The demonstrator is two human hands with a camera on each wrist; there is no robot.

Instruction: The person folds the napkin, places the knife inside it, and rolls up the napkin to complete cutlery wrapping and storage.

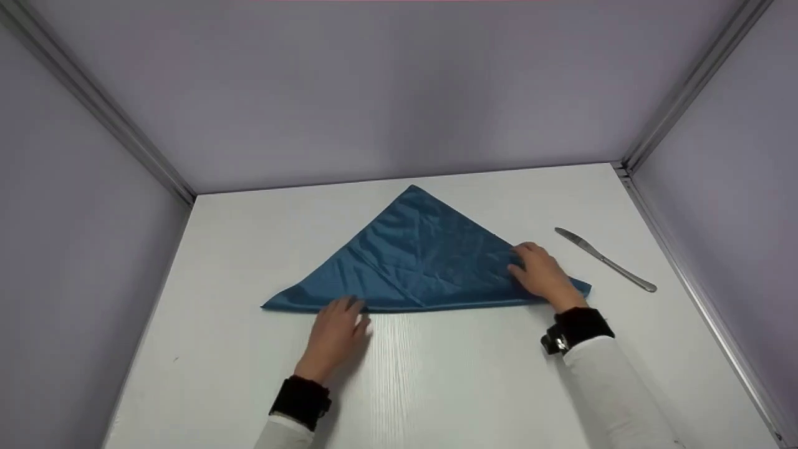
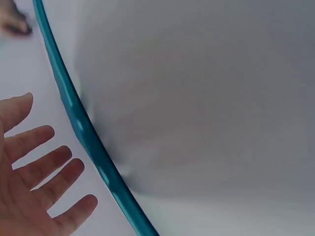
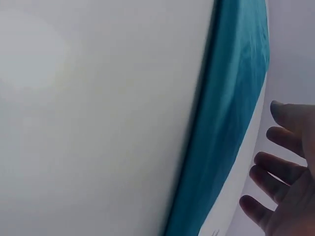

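A blue cloth napkin (image 1: 416, 259) lies folded into a triangle on the white table (image 1: 436, 374), its point toward the back wall. My left hand (image 1: 336, 330) rests flat near the napkin's front fold, fingers straight, just left of centre. In the left wrist view the left hand (image 2: 37, 167) is spread beside the napkin's edge (image 2: 83, 132). My right hand (image 1: 541, 274) lies on the napkin's right corner with fingers extended. The right wrist view shows the right hand's fingers (image 3: 283, 167) stretched next to the blue cloth (image 3: 231, 113).
A metal table knife (image 1: 605, 259) lies on the table to the right of the napkin. Grey walls with metal corner rails (image 1: 679, 93) enclose the table on three sides.
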